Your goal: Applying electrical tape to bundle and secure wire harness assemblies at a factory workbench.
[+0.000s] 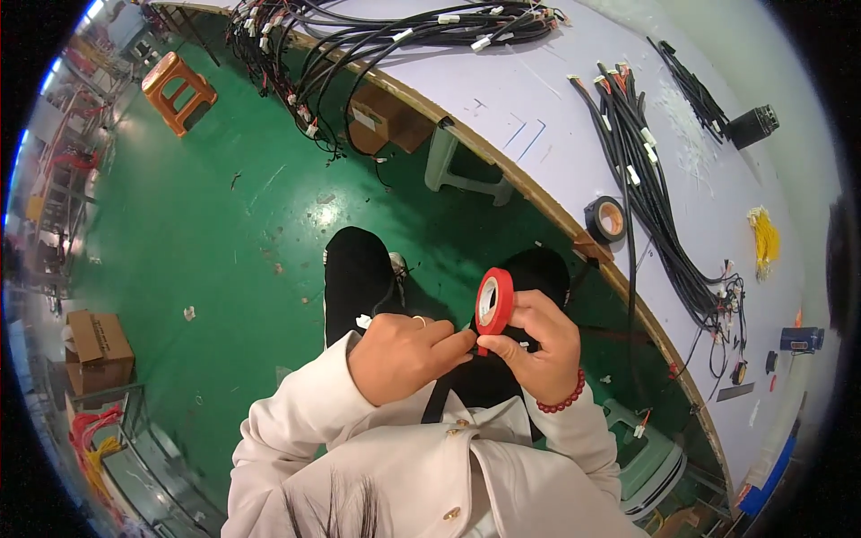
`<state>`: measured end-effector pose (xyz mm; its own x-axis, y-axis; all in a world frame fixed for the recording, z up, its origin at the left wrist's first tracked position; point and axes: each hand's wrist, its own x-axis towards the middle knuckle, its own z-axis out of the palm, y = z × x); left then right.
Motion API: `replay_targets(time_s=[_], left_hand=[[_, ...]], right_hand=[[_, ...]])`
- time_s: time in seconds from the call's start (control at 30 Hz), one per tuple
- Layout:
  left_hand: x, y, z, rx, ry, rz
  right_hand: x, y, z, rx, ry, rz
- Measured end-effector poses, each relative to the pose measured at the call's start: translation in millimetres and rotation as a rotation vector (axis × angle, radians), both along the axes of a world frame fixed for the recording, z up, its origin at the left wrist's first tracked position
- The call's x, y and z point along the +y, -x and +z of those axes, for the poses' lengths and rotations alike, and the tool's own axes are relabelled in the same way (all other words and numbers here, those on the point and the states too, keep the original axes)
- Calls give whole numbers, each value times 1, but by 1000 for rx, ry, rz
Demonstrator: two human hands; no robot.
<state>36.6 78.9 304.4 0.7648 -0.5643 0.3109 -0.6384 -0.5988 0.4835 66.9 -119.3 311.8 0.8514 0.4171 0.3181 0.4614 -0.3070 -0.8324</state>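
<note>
My right hand [544, 345] grips a roll of red tape [505, 303] between thumb and fingers, its ring upright over my lap. A short red strip shows below the roll, beside my left fingertips. My left hand [404, 356] is closed, its thumb and forefinger pinched together close to the roll. Something thin and dark shows at those fingertips, but I cannot make out what it is. A small white piece [363, 321] shows beyond my left knuckles; whether it belongs to the held thing is unclear.
On the white table [556, 90] to the right lie black cable bundles [646, 170], a black tape roll [605, 220] and yellow wires [763, 242]. More cables [359, 45] hang over its far edge. Stools [179, 92] and cardboard boxes [99, 352] stand on the green floor.
</note>
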Motion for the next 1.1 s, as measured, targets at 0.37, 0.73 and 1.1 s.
replay_targets(time_s=[0.37,0.73,1.1], left_hand=[[-2,7,0,-112,-4,11],[-9,4,-5,104,271,126],[-19,2,-3,16,252,321]], right_hand=[[-22,-12,-41,1133,-191,256],[1,2,-58,770,-907,555],[14,7,-49,365,-507,116]])
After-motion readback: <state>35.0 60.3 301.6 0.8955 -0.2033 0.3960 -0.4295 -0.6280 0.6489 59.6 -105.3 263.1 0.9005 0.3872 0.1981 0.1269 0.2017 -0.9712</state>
